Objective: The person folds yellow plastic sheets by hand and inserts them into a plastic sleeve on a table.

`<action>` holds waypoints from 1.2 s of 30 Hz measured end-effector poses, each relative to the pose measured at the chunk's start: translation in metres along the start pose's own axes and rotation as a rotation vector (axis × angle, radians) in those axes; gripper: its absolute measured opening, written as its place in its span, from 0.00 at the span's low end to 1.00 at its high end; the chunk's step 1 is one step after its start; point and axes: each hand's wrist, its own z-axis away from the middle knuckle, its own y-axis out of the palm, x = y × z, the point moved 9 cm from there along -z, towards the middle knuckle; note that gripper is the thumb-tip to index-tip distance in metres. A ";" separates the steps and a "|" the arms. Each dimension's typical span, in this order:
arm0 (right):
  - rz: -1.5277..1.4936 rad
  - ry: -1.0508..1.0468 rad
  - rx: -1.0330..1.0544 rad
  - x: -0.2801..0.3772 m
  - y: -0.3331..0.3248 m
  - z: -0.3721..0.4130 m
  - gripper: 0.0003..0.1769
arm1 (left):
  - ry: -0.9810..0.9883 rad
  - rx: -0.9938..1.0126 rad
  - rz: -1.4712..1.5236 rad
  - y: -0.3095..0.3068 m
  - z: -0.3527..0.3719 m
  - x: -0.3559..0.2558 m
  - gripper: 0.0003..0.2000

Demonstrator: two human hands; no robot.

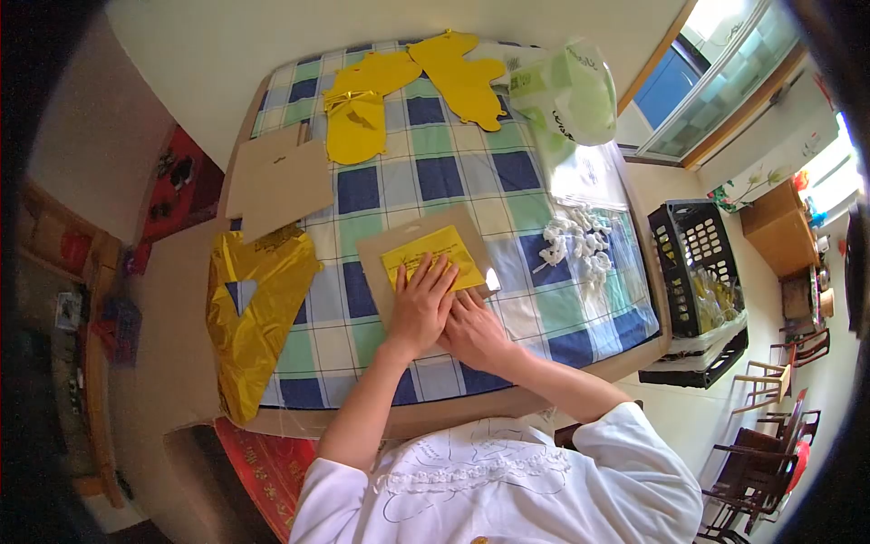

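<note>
A square of brown cardboard (pixel 372 248) lies in front of me on a checked cloth, with a yellow printed sheet (pixel 439 243) on top of it. A shiny glint shows at its right corner. My left hand (pixel 420 308) rests flat on the sheet's lower part, fingers stretched out. Close against it, my right hand (pixel 475 332) lies over the lower right edge of the cardboard, its fingers extended and its thumb partly hidden by the left hand. I see nothing held in either hand.
Cardboard pieces (pixel 281 186) and a gold foil sheet (pixel 258 317) lie left. Yellow flat shapes (pixel 458 77) are spread at the back. A green-white plastic bag (pixel 566 95), clear plastic sleeves (pixel 589 177) and white string bundles (pixel 580 240) lie right. Beyond the table's edge stands a black crate (pixel 698 240).
</note>
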 end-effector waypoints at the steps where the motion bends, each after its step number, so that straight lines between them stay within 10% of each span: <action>1: -0.026 0.017 0.053 -0.002 0.004 -0.003 0.24 | -0.007 -0.007 0.023 -0.001 0.000 0.001 0.20; 36: -0.046 -0.015 -0.021 0.004 -0.001 0.002 0.23 | 0.004 0.019 0.083 -0.003 -0.002 0.003 0.21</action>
